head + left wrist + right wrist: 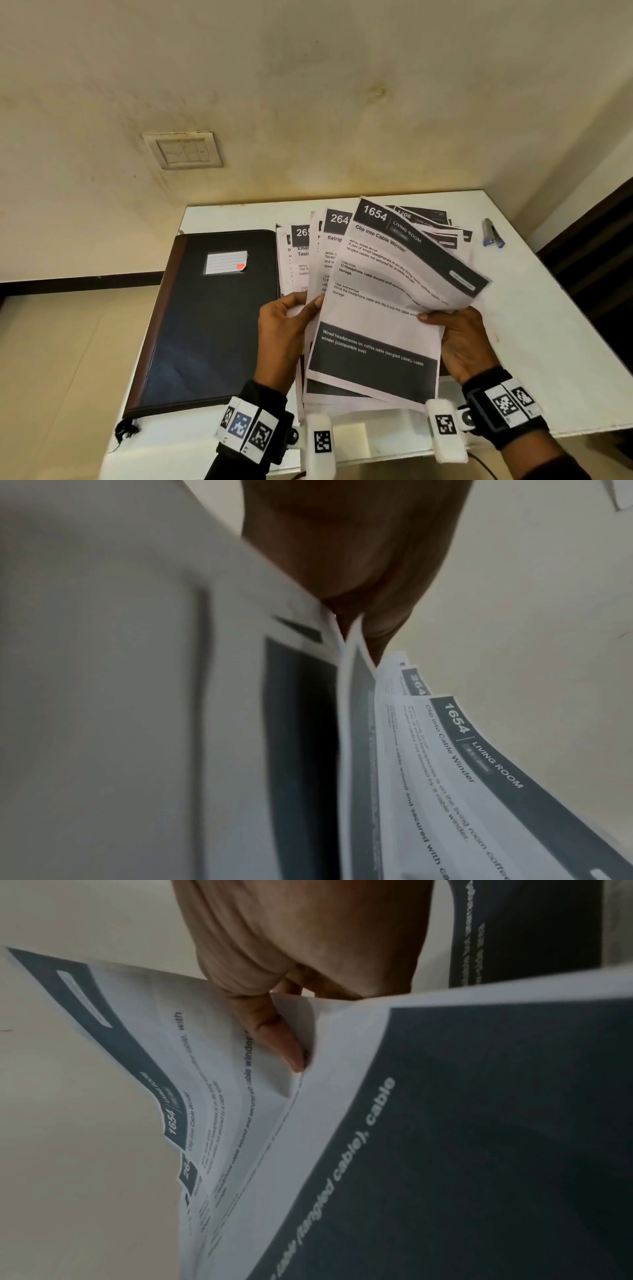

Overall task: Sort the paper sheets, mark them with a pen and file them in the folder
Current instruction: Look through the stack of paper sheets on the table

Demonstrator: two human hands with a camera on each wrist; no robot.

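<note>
Several printed sheets [346,308] are fanned between my two hands above the near edge of the white table [548,325], so I judge I am in the sorting step, with marking and filing both left to do. My left hand [286,329] grips the left side of the fan, thumb on the face and fingers curled behind. My right hand [460,339] pinches the right edge of the front sheet [387,301], thumb pressed on its face; the right wrist view shows that page creasing under the thumb. The front sheet reads 1654, with a dark band across its top and a dark block near its bottom; behind it to the left peek headers beginning 264 and 26. More sheets [431,222] lie loose on the table farther back. The dark folder [209,318] lies shut on the left of the table, a small label on its cover, so nothing looks filed. At the far right lies a small blue and grey object [493,233]; I cannot tell whether it is the pen.
</note>
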